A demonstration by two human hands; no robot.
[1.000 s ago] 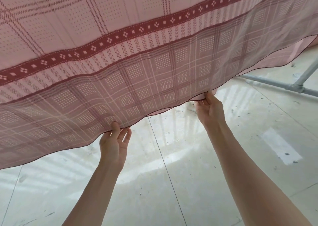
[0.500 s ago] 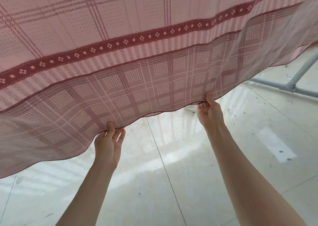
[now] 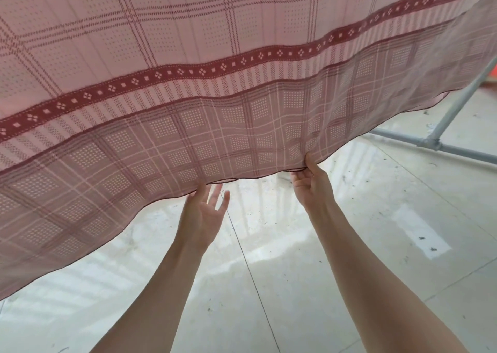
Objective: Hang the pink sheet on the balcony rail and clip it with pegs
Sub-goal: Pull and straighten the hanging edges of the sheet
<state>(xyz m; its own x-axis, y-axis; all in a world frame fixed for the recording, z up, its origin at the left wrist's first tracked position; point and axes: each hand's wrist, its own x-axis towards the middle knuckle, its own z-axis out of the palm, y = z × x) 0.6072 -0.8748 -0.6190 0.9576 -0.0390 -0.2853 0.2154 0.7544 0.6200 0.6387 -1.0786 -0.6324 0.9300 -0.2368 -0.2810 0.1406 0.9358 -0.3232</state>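
Head view: the right hand point(image 3: 312, 188) pinches the lower hem of the pink sheet point(image 3: 215, 83) hanging overhead; the left hand point(image 3: 200, 215), fingers spread and relaxed, touches the hem beside it, both arms reaching up.

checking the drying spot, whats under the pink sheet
Below the pink sheet lies glossy tiled floor and part of a grey metal pipe frame on the right. The left hand and right hand reach its hem. Whatever carries the sheet is covered.

Pink sheet point(image 3: 188, 56) cut off above.
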